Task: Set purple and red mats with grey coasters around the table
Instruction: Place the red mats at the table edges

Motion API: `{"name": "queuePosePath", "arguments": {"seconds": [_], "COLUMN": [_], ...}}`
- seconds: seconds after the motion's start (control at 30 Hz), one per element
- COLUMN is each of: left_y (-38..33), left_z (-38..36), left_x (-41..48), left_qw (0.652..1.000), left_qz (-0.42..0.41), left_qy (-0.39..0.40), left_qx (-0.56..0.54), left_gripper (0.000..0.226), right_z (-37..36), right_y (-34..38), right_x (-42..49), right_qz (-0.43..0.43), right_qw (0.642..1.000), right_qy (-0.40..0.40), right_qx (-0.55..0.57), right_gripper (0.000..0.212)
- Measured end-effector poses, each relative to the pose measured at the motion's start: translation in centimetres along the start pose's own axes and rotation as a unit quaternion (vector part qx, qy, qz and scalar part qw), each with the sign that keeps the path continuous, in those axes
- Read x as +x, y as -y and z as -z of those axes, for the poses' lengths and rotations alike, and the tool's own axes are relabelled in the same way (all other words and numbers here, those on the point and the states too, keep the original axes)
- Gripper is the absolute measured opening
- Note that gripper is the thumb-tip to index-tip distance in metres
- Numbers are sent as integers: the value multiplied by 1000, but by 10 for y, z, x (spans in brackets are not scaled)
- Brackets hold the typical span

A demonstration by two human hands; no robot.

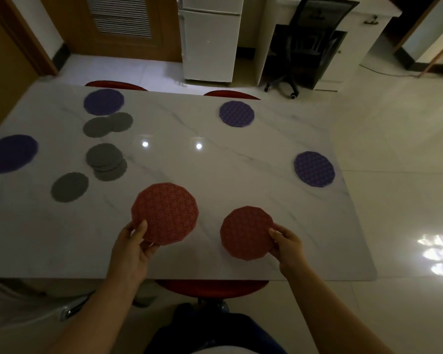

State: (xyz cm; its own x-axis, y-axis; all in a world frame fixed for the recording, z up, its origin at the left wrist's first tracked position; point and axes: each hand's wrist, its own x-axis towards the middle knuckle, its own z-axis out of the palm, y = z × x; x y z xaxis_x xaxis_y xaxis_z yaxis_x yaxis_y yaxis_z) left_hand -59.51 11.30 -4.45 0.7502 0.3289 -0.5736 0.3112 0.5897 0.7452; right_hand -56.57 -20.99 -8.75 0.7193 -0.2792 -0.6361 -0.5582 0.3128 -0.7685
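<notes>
The marble table bears four purple mats — grey coasters clustered left, one red mat in front.

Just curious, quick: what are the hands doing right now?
Left hand: holding the left red mat.
Right hand: holding the right red mat.

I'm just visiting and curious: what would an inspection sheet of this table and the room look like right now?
Surface: white marble table, glossy, with two lamp reflections.
Job's things: four purple mats lie near the table's edges; grey coasters are bunched at the left; the left red mat and right red mat are at the near edge.
Clutter: nothing seen.
Grippers: the left hand grips the left red mat's edge; the right hand pinches the right red mat's edge.
Cables: a thin cord-like line on the floor, far right.
Surroundings: fridge, office chair, wooden door, red stools.
</notes>
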Motion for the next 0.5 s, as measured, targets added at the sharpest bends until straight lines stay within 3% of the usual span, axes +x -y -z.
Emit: {"name": "queuePosePath", "arguments": {"seconds": [0.17, 0.27, 0.5], "left_y": [6, 9, 8], "left_z": [7, 9, 9], "left_x": [-5, -6, -9], "left_qw": [1000, 1000, 999], "left_qz": [5, 11, 13], "left_qy": [-15, -24, -26], "left_qx": [-1, 6, 27], "left_gripper": [33, 19, 16], "right_z": [-5, -10, -14], "right_y": [-24, -34, -36], "right_x": [7, 13, 22], "right_qz": [-24, -34, 35], "right_qw": [999, 997, 974], "right_qy": [-10, -28, -38], "right_qx": [-33, -57, -222], "right_gripper": [11, 9, 18]}}
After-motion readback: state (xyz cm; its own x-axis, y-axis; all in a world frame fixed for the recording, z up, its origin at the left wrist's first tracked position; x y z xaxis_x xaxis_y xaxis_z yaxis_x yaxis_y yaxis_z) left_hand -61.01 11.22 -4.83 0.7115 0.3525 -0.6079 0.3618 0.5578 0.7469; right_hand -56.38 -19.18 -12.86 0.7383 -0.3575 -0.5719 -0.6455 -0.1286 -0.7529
